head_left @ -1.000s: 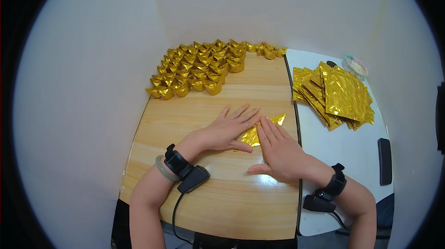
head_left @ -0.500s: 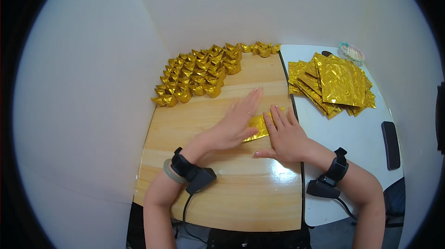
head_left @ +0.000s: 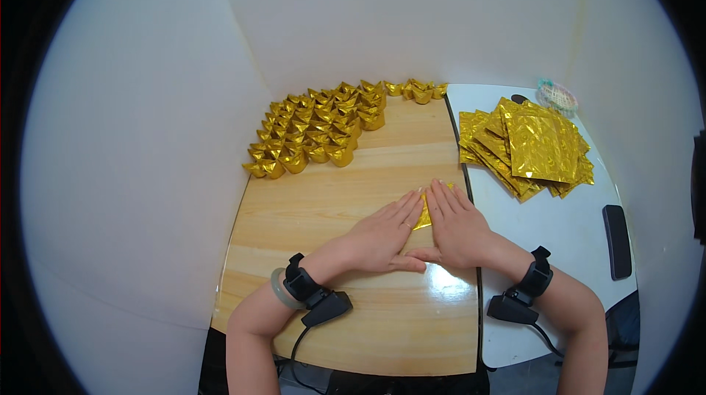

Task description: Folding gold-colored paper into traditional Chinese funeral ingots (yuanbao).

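A folded piece of gold foil paper (head_left: 423,218) lies on the wooden tabletop, mostly covered by my two hands. My left hand (head_left: 382,236) rests flat over its left part, fingers stretched out. On its right part lies my right hand (head_left: 457,230), also flat with straight fingers. Between the fingertips a narrow strip of the foil shows. The two thumbs come close together below it. Each wrist wears a black strap with a small device.
Rows of folded gold paper ingots (head_left: 309,130) stand at the far left, with several more ingots (head_left: 421,92) at the back. A pile of gold foil sheets (head_left: 544,143) lies on the white table (head_left: 540,262), near a black phone-like slab (head_left: 617,242) and a small woven basket (head_left: 557,97).
My left hand has come down and right onto the foil, beside my right hand. Less of the foil shows now. My right hand has stayed on it.
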Demonstrator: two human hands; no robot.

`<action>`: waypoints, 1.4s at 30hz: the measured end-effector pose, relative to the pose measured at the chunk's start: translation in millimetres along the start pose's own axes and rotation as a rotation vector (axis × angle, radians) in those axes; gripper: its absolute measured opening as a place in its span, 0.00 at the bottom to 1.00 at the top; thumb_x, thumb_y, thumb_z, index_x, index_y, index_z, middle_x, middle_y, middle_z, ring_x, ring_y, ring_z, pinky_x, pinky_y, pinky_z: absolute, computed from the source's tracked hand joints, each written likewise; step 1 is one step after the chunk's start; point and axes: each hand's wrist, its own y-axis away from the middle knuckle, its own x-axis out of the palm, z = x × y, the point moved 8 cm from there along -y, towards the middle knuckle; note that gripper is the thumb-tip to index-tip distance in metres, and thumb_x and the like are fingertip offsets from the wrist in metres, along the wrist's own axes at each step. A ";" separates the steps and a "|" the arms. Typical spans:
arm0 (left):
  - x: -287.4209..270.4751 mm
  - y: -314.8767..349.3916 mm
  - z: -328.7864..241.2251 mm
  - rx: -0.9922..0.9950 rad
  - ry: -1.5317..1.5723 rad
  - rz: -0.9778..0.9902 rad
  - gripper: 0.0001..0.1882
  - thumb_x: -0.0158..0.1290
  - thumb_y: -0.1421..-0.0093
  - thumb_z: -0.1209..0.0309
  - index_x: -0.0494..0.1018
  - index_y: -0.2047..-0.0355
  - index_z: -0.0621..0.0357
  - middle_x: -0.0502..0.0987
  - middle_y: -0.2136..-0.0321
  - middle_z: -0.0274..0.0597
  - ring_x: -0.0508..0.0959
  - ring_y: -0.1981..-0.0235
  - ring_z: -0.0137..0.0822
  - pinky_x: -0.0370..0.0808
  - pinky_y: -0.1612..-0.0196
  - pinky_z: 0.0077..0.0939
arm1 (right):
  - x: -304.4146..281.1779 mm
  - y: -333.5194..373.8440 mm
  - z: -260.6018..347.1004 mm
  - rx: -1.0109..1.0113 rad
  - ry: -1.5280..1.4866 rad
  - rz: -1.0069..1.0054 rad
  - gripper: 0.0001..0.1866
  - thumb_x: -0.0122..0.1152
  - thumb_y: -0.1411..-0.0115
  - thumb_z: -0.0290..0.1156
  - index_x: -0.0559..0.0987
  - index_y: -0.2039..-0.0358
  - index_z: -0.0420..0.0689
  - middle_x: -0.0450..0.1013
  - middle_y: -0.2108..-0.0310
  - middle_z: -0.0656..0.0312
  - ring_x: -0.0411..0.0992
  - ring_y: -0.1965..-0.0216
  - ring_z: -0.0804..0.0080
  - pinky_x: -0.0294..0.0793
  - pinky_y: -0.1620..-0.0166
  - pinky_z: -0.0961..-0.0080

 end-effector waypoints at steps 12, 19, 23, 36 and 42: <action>-6.6 18.7 -3.8 -0.285 -0.287 0.163 0.59 0.38 0.46 0.30 0.45 0.38 0.78 0.46 0.35 0.67 0.46 0.32 0.54 0.51 0.38 0.60 | 0.1 2.8 -6.8 0.091 -0.007 0.032 0.62 0.36 0.48 0.76 0.47 0.37 0.25 0.41 0.34 0.34 0.35 0.30 0.47 0.31 0.32 0.57; -0.1 25.7 5.6 -0.444 -0.291 0.185 0.63 0.35 0.50 0.25 0.44 0.36 0.76 0.44 0.34 0.65 0.43 0.31 0.52 0.49 0.39 0.65 | -1.9 4.1 -6.7 0.115 -0.003 0.040 0.62 0.38 0.48 0.76 0.48 0.36 0.26 0.42 0.34 0.34 0.35 0.31 0.46 0.32 0.33 0.49; -5.2 24.0 3.1 -0.473 -0.343 0.219 0.61 0.37 0.48 0.27 0.45 0.37 0.78 0.46 0.35 0.66 0.45 0.32 0.54 0.49 0.38 0.62 | 3.5 2.6 -7.5 0.118 -0.026 0.010 0.62 0.38 0.48 0.76 0.48 0.36 0.27 0.42 0.35 0.33 0.36 0.31 0.46 0.34 0.34 0.46; 1.6 10.2 5.4 -0.043 -0.029 -0.027 0.57 0.48 0.47 0.35 0.46 0.39 0.80 0.45 0.36 0.70 0.44 0.33 0.58 0.46 0.33 0.43 | 1.3 4.5 -8.2 0.111 -0.038 -0.015 0.60 0.38 0.46 0.74 0.48 0.37 0.26 0.43 0.34 0.35 0.37 0.30 0.49 0.34 0.32 0.53; 8.9 7.0 10.3 -0.041 -0.002 0.016 0.54 0.48 0.44 0.39 0.46 0.39 0.79 0.45 0.36 0.71 0.45 0.33 0.58 0.46 0.33 0.42 | -9.1 10.3 24.0 -0.205 -0.336 -0.060 0.56 0.40 0.43 0.69 0.45 0.36 0.27 0.41 0.33 0.38 0.37 0.30 0.50 0.34 0.32 0.53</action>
